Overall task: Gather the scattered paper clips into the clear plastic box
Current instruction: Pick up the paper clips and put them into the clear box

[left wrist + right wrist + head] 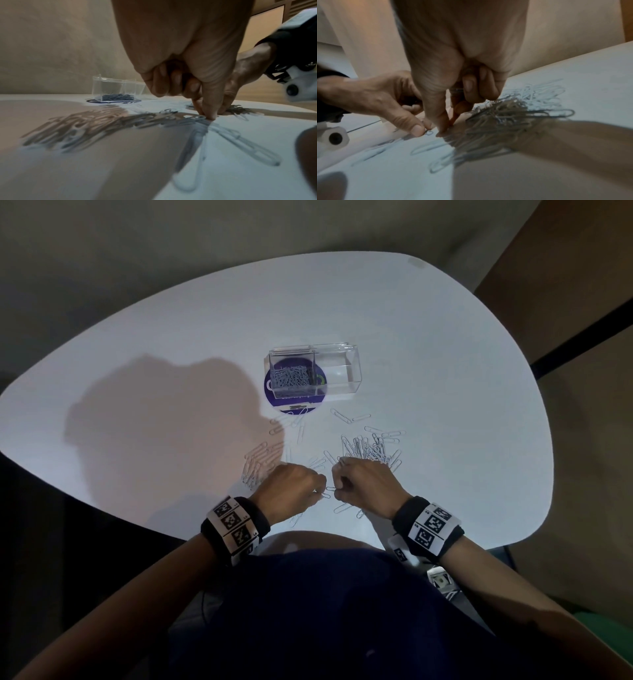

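A clear plastic box (342, 378) (109, 86) stands open on the white table, with several paper clips (291, 378) in its left compartment. Loose clips lie in a pile on the right (373, 450) (501, 121) and a spread on the left (260, 460) (82, 125). Both hands work close together near the front edge. My left hand (320, 493) (208, 116) (423, 129) pinches a paper clip (429, 132) between thumb and forefinger against the table. My right hand (337, 491) (444, 128), other fingers curled, pinches down on a clip right beside it.
A round purple sticker (274, 400) lies under the box. A few single clips (346, 416) lie between the box and the piles, and others (342, 508) lie under my wrists. The table edge (308, 534) runs just behind my hands.
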`<state>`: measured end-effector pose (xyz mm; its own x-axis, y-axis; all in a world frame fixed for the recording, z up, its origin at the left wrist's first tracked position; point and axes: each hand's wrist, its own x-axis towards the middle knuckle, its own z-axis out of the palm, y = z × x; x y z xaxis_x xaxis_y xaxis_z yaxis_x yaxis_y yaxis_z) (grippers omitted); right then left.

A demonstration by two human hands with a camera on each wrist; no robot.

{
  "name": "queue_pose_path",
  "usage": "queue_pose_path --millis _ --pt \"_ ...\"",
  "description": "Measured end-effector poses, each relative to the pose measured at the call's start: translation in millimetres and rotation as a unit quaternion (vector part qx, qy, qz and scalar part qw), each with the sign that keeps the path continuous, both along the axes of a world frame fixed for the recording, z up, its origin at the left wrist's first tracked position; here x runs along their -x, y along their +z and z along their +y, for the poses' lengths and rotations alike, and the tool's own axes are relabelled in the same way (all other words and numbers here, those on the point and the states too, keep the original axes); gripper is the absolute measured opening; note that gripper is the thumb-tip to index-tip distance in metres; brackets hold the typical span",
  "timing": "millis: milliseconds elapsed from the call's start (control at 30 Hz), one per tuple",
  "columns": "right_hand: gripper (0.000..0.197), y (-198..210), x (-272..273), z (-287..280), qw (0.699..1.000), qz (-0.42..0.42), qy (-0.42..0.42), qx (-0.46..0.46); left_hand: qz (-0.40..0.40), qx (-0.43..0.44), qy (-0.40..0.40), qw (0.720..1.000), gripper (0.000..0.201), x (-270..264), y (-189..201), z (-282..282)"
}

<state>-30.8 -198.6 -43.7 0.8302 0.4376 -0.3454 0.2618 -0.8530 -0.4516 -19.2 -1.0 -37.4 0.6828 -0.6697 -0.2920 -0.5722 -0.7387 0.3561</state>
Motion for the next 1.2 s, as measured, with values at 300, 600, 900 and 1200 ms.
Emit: queue_pose_path --millis 300,600,900,1200 --pt "0.018 6.5 -1.9 3.9 0.999 -0.033 0.036 0.001 0.004 -0.062 -0.017 0.998 0.010 -2.8 3.6 -10.4" --pt "0.029 35.5 -16.6 -39.0 0.764 0.235 -0.361 -0.481 0.441 0.298 0.330 0.780 0.015 -37.6 17.8 11.8" --pt "0.022 27.5 -16.2 -48.3 0.753 0.325 -0.339 -0.461 0.549 0.397 0.315 0.665 0.024 -38.9 14.7 -0.2" --pt "0.010 16.5 -0.1 -43.0 0.863 0.201 -0.257 -0.385 0.492 0.323 0.353 0.727 0.032 -38.5 10.1 -20.1"
